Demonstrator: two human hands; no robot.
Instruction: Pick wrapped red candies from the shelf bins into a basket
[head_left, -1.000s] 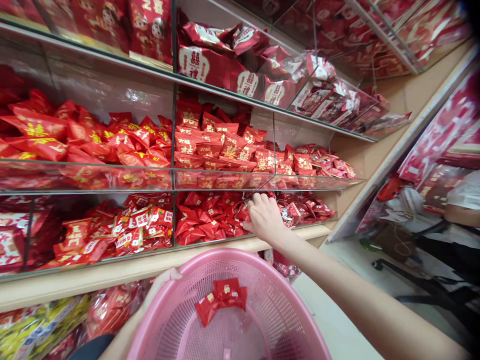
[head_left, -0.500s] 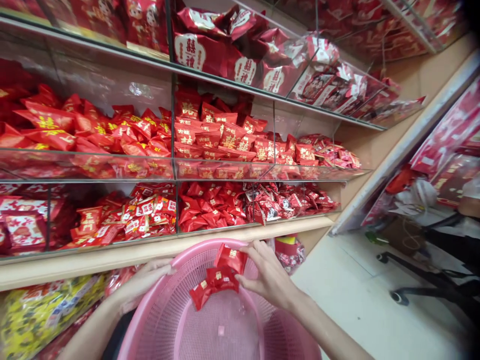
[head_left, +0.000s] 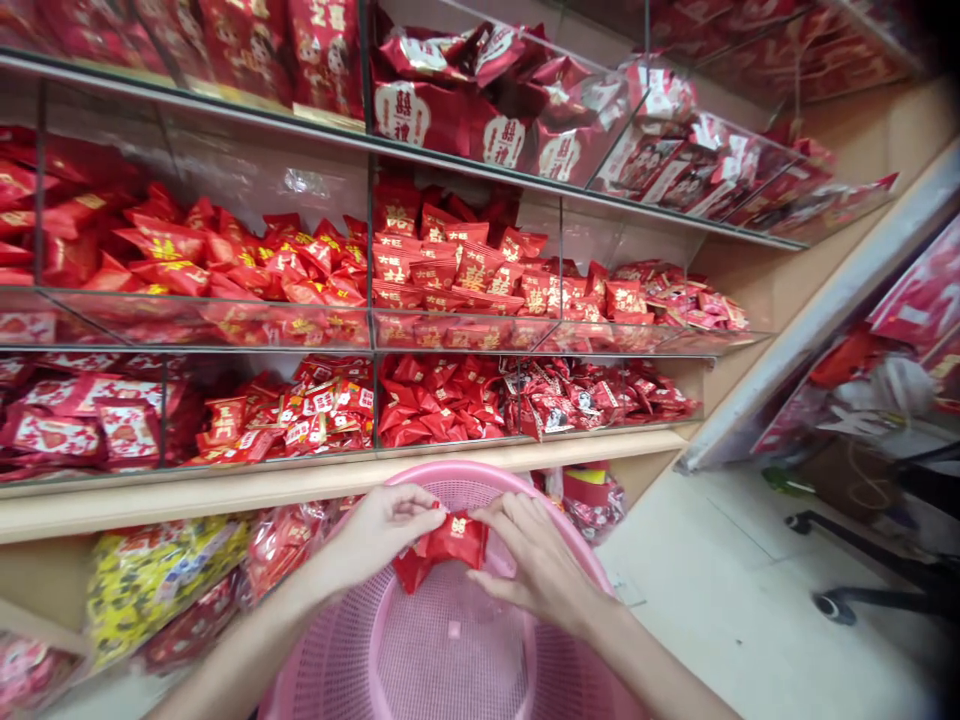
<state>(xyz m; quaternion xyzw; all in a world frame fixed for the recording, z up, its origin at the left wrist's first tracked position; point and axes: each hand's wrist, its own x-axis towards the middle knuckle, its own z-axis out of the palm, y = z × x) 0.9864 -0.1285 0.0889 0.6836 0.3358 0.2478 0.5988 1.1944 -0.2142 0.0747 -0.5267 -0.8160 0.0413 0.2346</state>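
A small red snack packet (head_left: pixel 459 538) with a gold character printed on it is stretched between my hands, over the far side of a pink plastic basket (head_left: pixel 390 655). My left hand (head_left: pixel 397 525) pinches its upper left corner between thumb and fingertips. At the packet's right end, the fingers of my right hand (head_left: pixel 536 555) hold the edge, while the thumb sticks out below. Just under it, another red packet (head_left: pixel 412 572) shows in part; the rest is hidden by the upper packet and my left hand.
Shelf bins with clear fronts (head_left: pixel 300 325) hold many red packets beyond the basket, above a wooden ledge (head_left: pixel 225 490). Below the ledge at left lies a yellow bag (head_left: pixel 165 580). To the right are tiled floor (head_left: pixel 720 600) and a chair's wheeled base (head_left: pixel 862 560).
My left hand has left the basket's rim and moved right to pinch the packet. The packets have come together near the far rim, and the view has shifted slightly left.
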